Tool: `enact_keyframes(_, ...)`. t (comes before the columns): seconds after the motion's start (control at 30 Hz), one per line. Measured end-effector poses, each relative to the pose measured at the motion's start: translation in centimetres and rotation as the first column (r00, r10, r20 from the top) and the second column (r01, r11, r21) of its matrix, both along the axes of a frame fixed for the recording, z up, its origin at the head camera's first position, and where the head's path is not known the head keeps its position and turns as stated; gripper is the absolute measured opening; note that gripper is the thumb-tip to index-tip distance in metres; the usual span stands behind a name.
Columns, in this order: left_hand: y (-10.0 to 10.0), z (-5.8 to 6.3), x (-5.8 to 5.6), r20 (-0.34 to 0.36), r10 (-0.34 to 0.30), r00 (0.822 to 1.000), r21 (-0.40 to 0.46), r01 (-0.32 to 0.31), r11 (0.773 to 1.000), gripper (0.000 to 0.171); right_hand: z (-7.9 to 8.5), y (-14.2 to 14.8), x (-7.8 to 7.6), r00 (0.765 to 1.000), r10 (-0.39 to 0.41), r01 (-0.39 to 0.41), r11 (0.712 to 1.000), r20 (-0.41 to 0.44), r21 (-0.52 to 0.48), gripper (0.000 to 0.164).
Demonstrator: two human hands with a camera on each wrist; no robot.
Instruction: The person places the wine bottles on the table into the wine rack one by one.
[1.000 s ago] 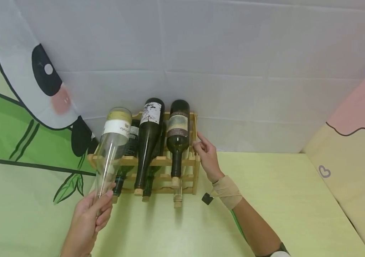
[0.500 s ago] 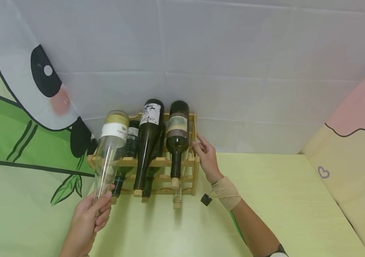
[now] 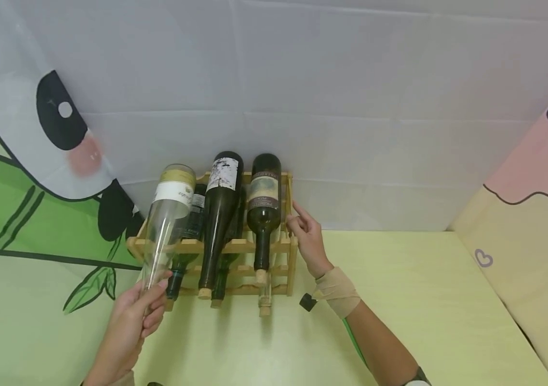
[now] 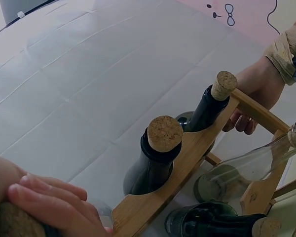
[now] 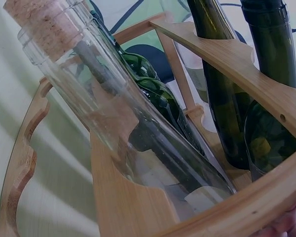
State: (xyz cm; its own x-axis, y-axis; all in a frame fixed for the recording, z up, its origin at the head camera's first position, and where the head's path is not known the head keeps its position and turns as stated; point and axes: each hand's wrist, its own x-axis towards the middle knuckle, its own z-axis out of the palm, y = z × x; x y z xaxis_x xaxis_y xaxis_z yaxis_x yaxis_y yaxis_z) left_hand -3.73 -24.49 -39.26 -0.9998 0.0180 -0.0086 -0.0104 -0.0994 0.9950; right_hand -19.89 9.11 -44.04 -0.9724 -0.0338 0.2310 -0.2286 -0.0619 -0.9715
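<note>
My left hand grips the neck of a clear glass wine bottle with a white and yellow label, tilted base-away over the left end of the wooden wine rack. Whether the bottle's body bears on the rack is hard to see. Part of its cork shows under the fingers in the left wrist view. My right hand holds the rack's right side, index finger pointing along it. In the right wrist view, only some fingers show beyond the rail.
Two dark corked bottles, one with a torn label and one with a banded label, lie in the top tier. Beneath are dark bottles and a clear one. A white printed cloth hangs close behind.
The head view has shifted slightly. The left hand still grips the bottle's neck, with the bottle a touch further right relative to the rack. The right hand keeps its place.
</note>
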Motion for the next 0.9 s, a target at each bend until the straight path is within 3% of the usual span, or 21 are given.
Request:
enact_keyframes(0.27,-0.6,-0.2,-1.4,0.02,-0.008,1.0,0.005,0.008,1.0,0.019,-0.1,-0.1,0.1,1.0,0.0,0.0,1.0,0.016,0.004,0.056)
enact_keyframes(0.53,-0.8,0.2,-3.2,0.011,-0.059,0.998,-0.004,0.059,0.998,0.019,0.2,0.0,0.0,1.0,0.004,-0.004,1.0,0.003,-0.017,0.057)
enact_keyframes(0.9,-0.8,1.0,-4.8,0.098,-0.072,0.993,-0.014,0.074,0.997,0.024,0.1,0.0,0.0,1.0,0.009,-0.008,0.999,0.01,-0.036,0.056)
